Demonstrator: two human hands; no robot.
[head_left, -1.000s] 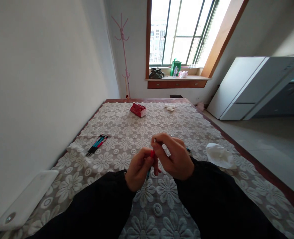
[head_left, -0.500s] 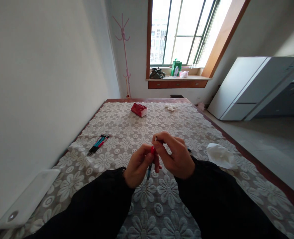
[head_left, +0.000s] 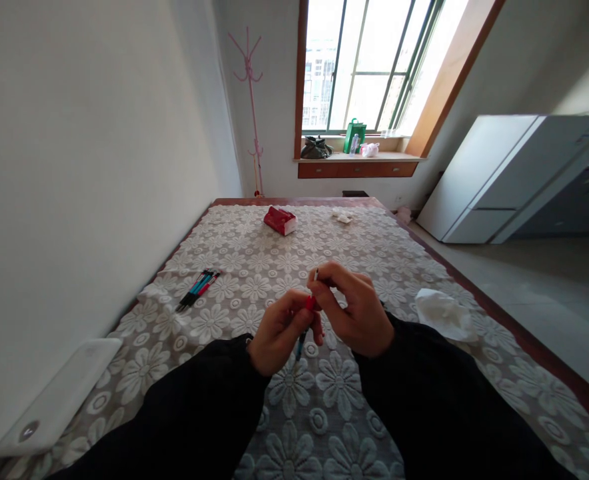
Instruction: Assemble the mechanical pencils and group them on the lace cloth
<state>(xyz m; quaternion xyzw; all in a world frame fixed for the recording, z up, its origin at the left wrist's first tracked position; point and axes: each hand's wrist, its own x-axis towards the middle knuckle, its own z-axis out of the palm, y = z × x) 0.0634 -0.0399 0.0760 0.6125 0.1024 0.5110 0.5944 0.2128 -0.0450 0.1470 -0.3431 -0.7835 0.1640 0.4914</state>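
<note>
Flowered tablecloth (head_left: 249, 253) lies beneath both hands (head_left: 280, 333), clamped on a red-collared pen (head_left: 310, 303) between them.

No lettering, brand or number can be read. On the fridge (head_left: 479, 180), beyond and right of the fingers (head_left: 338, 275), small marks near the upper right edge are too tiny to make out. Any print on the red pack (head_left: 276, 221), straight beyond the fingers, or on the pens (head_left: 194, 293), left of them on the surface (head_left: 254, 253), is likewise too small to tell.
</note>
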